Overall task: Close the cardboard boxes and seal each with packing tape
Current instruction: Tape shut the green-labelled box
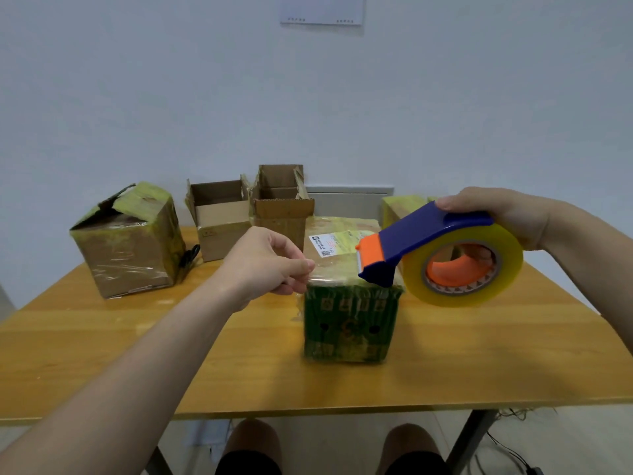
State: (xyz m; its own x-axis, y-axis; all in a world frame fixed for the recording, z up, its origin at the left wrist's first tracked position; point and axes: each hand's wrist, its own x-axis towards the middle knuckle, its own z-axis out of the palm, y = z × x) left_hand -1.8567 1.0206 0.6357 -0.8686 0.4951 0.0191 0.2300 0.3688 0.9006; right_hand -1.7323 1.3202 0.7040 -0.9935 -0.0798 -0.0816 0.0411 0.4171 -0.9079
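Tape (334,273) stretches along the near top edge of the green box (349,323), which sits shut at the middle of the worktop (137,354). The step in hand looks like sealing this box. A clear strip runs from the orange mouth of the tape dispenser (411,241) toward nine o'clock. There the left hand (263,265) pinches its free end between thumb and fingertips, just off the box's left corner. The right hand (496,214) is wrapped over the blue handle from above, fingers tucked through the core of the roll (493,269). The dispenser's nose rests on the lid's near edge, toward four o'clock.

Next, I'd judge, the strip needs laying flat and pressing onto the cardboard, then the dispenser tipping so its blade cuts. It should be kept taut, or it may wrinkle or cling to itself.

Both forearms reach in from six o'clock, the left wrist dipped a little, the right held higher and cocked inward. An open box (219,217) waits unsealed at eleven o'clock and a taller open box (281,200) at twelve. A wrapped box (126,241) stands at ten.
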